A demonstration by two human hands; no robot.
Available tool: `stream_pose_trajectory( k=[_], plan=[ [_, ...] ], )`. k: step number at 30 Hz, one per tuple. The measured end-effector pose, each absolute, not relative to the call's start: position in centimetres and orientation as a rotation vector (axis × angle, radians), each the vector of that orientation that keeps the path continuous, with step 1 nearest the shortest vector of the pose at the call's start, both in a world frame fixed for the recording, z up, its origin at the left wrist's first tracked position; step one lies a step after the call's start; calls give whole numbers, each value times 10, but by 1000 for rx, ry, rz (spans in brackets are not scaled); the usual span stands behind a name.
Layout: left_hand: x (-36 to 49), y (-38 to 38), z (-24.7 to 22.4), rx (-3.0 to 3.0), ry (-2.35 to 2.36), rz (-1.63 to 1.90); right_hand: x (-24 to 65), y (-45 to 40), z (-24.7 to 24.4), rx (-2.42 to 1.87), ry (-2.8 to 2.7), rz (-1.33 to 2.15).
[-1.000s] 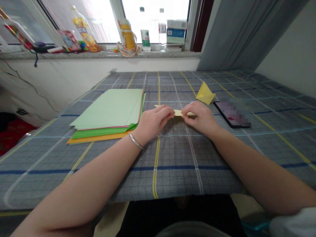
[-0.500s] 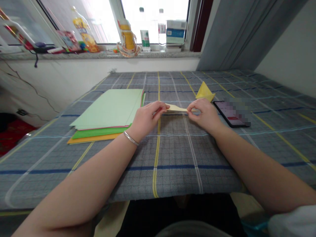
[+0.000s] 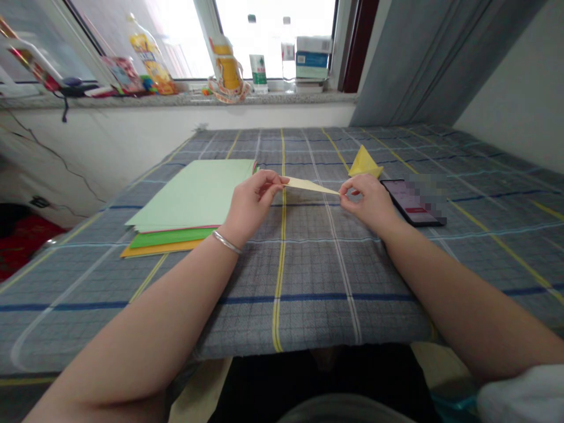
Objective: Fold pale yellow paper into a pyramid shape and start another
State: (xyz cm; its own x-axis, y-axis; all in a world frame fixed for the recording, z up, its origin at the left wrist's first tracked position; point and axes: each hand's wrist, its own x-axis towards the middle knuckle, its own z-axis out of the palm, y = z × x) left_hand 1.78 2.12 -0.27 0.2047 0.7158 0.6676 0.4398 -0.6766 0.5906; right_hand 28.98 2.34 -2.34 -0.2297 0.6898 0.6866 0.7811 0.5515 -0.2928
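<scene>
A narrow strip of pale yellow paper (image 3: 311, 186) stretches between my two hands above the checked cloth. My left hand (image 3: 253, 200) pinches its left end between thumb and fingers. My right hand (image 3: 365, 202) pinches the other, tapered end. Beyond my right hand sits a folded yellow paper shape (image 3: 365, 163), pointed and standing on the cloth, not touching my hand. A silver bangle (image 3: 227, 241) circles my left wrist.
A stack of green and orange paper sheets (image 3: 185, 200) lies left of my left hand. A smartphone (image 3: 412, 202) with a blurred screen lies right of my right hand. Bottles and boxes stand on the windowsill (image 3: 176, 100) beyond the grey checked tablecloth (image 3: 282, 282).
My hands have moved apart and away from me, and the paper strip now stretches out longer and flatter between them. The left hand has shifted left, closer to the paper stack.
</scene>
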Motion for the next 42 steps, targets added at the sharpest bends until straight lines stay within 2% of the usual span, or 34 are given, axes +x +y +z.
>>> stream_pose_trajectory(
  k=[13, 22, 29, 32, 39, 42],
  plan=[
    [15, 29, -6, 2054, 1073, 1601, 302, 31, -27, -1238, -1865, -82],
    [39, 11, -9, 1990, 825, 1371, 303, 32, -30, -1337, -1766, 168],
    [32, 26, -12, 1691, 894, 1483, 303, 41, -42, -1337, -1683, 569],
    [29, 37, -20, 1659, 1020, 1381, 302, 40, -43, -1361, -1695, 693],
    [28, 43, -38, 2042, 1243, 1070, 299, 37, -40, -1187, -2124, 254],
    [29, 40, -38, 2229, 1278, 1043, 298, 37, -41, -1269, -2150, 221]
  ],
)
